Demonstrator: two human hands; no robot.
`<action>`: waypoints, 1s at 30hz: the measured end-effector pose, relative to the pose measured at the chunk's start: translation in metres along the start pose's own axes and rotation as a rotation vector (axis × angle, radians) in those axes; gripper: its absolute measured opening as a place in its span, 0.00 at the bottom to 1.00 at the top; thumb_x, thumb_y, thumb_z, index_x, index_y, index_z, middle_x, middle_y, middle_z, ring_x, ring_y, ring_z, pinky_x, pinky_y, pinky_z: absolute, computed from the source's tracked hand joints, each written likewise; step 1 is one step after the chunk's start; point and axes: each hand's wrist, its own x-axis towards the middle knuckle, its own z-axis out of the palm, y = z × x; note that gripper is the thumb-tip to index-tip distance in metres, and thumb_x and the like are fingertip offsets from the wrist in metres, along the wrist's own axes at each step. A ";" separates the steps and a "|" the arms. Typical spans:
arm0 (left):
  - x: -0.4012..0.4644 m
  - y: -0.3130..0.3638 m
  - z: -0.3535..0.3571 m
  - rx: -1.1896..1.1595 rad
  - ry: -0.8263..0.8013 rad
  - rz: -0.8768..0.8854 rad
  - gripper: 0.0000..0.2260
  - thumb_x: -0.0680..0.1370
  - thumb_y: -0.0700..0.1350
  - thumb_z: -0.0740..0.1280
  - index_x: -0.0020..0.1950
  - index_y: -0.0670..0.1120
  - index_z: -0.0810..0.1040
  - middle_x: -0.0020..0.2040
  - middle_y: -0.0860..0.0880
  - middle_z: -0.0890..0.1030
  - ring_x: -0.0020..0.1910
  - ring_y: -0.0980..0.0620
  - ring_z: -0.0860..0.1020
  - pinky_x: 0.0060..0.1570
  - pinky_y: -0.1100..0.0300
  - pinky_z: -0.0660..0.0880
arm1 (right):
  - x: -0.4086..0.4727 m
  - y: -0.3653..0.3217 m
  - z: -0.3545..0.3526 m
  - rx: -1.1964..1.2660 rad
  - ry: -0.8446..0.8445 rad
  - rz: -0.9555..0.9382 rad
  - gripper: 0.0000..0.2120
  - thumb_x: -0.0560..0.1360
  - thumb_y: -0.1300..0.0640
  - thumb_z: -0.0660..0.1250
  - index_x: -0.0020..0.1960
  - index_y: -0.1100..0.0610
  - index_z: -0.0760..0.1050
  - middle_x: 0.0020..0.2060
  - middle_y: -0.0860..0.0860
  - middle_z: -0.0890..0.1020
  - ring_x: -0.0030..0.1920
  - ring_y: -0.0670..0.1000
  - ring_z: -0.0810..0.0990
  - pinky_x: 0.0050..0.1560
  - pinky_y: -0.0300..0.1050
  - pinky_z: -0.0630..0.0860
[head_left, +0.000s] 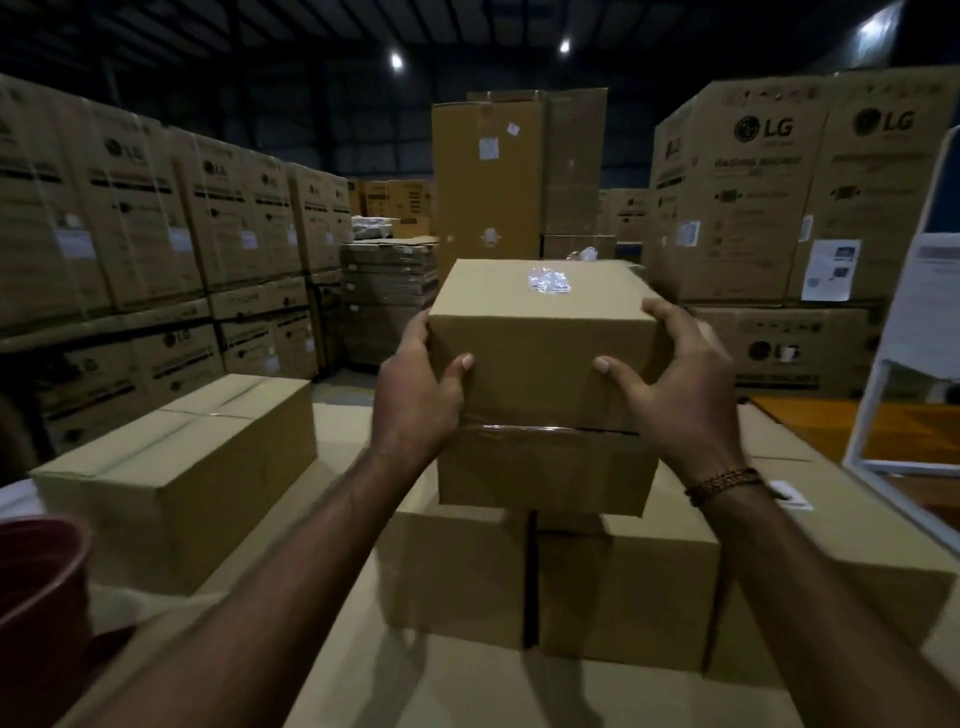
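A plain brown cardboard box (540, 332) with a shiny patch of tape on its lid is the top of a small stack. My left hand (421, 395) grips its left side, thumb on the near face. My right hand (675, 395) grips its right side, fingers over the top edge and thumb on the near face. Directly under it is a second box (540, 467) sealed with clear tape. That one rests on two boxes standing side by side (623, 592).
A long taped box (171, 478) lies to the left on the same cardboard surface (467, 691). A dark red container (36, 582) sits at the lower left. A white frame (893, 395) leans at the right. Tall stacks of printed cartons wall both sides, with tall boxes (488, 176) behind.
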 end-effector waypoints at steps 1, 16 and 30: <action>-0.002 -0.009 -0.023 0.009 0.014 0.003 0.27 0.81 0.46 0.71 0.79 0.52 0.67 0.70 0.52 0.79 0.66 0.55 0.76 0.65 0.54 0.78 | -0.010 -0.016 0.013 0.016 -0.009 -0.007 0.35 0.74 0.48 0.79 0.77 0.46 0.70 0.72 0.52 0.72 0.66 0.44 0.68 0.65 0.48 0.75; -0.035 -0.138 -0.223 0.133 0.176 -0.118 0.23 0.82 0.44 0.71 0.76 0.50 0.71 0.60 0.61 0.76 0.48 0.80 0.73 0.44 0.81 0.72 | -0.104 -0.154 0.178 0.174 -0.199 -0.108 0.34 0.73 0.48 0.80 0.76 0.50 0.73 0.70 0.52 0.76 0.67 0.45 0.72 0.63 0.38 0.72; -0.062 -0.274 -0.328 0.019 0.094 -0.185 0.27 0.81 0.44 0.71 0.79 0.52 0.69 0.68 0.59 0.79 0.62 0.70 0.77 0.63 0.58 0.80 | -0.220 -0.219 0.289 0.084 -0.206 0.013 0.32 0.72 0.47 0.81 0.73 0.50 0.76 0.66 0.49 0.79 0.66 0.44 0.74 0.62 0.34 0.73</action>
